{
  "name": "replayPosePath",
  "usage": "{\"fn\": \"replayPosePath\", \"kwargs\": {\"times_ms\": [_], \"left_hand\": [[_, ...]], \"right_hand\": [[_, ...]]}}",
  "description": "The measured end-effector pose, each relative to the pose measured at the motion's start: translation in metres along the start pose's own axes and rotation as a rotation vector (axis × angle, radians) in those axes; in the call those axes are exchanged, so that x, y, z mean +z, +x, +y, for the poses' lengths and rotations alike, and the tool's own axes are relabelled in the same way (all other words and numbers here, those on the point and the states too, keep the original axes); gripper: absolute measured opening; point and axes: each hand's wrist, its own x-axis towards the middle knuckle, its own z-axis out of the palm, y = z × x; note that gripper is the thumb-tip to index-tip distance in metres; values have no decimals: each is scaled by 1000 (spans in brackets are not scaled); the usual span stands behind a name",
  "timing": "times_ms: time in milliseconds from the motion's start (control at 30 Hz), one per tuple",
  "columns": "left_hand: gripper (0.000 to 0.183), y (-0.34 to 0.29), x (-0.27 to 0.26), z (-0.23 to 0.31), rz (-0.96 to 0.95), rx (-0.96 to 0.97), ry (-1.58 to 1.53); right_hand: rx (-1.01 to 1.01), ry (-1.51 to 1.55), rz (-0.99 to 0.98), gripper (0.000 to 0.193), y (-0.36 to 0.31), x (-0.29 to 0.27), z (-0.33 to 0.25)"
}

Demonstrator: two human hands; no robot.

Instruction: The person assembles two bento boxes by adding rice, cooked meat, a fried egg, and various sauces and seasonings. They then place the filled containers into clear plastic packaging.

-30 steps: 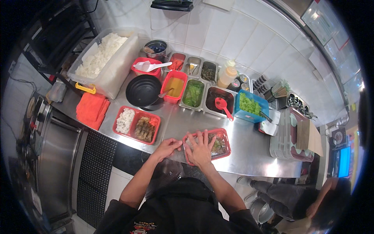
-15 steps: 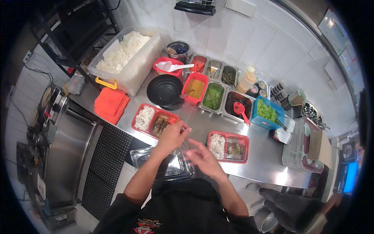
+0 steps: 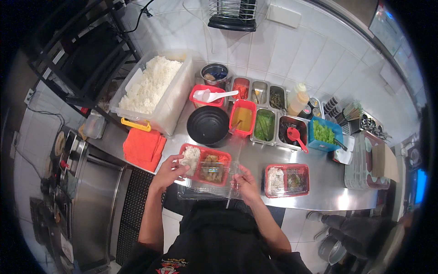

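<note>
A red two-compartment takeaway box (image 3: 213, 151) stands near the counter's front edge, white rice (image 3: 192, 154) on its left side and a brownish dish (image 3: 211, 172) on its right. Over its front part hangs a clear plastic lid (image 3: 219, 179), tilted and not seated on the rim. My left hand (image 3: 168, 174) is closed on the lid's left end, beside the rice. At the other end my right hand (image 3: 247, 183) pinches the lid's edge. More clear lids (image 3: 189, 193) lie below, partly hidden. To the right sits a second red box (image 3: 286, 181) under a clear lid.
Behind stand a black bowl (image 3: 207, 125), a large rice tub (image 3: 159, 102), a red tub of yellow liquid (image 3: 242, 117), metal trays of toppings (image 3: 263, 125) and a blue lettuce bin (image 3: 325, 134). Orange cloths (image 3: 143, 148) lie left; trays (image 3: 365, 169) are stacked right. Another person's legs (image 3: 351, 228) show lower right.
My hands have moved apart, and a clear lid is now held between them over the front of the left box. The view has shifted, so the counter appears lower and further right.
</note>
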Motion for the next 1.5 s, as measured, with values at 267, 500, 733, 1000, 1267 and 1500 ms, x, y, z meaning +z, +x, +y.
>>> {"fn": "replayPosePath", "kwargs": {"times_ms": [267,500,733,1000,1267,1500], "left_hand": [[36,72,-47,-52,-8,115,-30],[32,101,-68,-77,-48,149,179],[32,98,-71,-86,-100,123,173],[30,80,-58,-81,-113,76,116],[32,84,-64,-88,-151,57,70],[19,77,-57,-76,-113,192,171]], "right_hand": [[-429,-529,318,54,41,29,52],[-456,-598,424,53,41,53,55],[-361,-697,495,49,27,66,39],[-407,-891,569,47,21,59,38],[-693,-1298,604,70,25,70,43],[-756,-1022,542,72,38,62,27]]}}
